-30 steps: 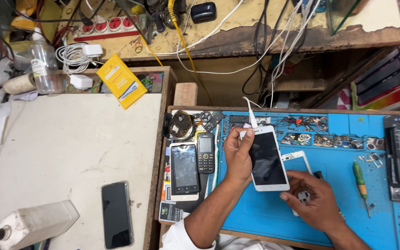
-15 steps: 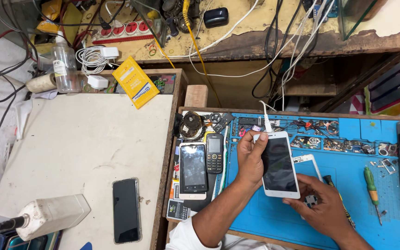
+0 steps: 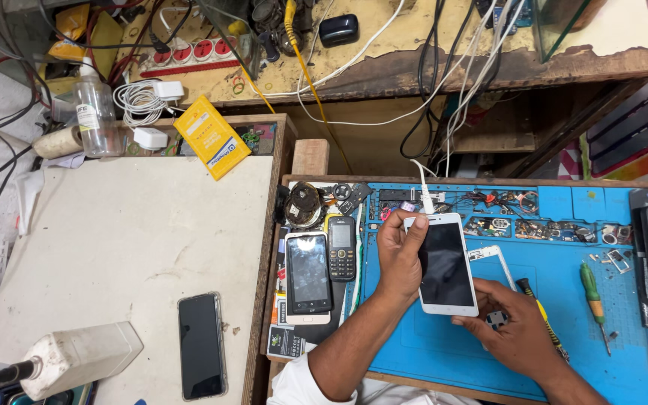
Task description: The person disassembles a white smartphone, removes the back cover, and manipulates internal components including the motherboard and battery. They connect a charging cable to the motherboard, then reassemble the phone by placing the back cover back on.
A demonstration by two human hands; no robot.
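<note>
Left hand [image 3: 400, 255] fingers closed around white smartphone [image 3: 444, 264] edge, cable [image 3: 423, 189] plugged at top. Right hand [image 3: 515, 330] fingers pinch phone's lower corner over blue mat [image 3: 564, 277].

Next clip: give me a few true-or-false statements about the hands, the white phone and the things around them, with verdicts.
1. Both hands, left hand and right hand, touch the white phone. True.
2. A white cable is plugged into the phone's top edge. True.
3. The phone lies on a red mat. False: the mat is blue.
4. The green-handled screwdriver is in the right hand. False: it lies on the mat, apart.
</note>
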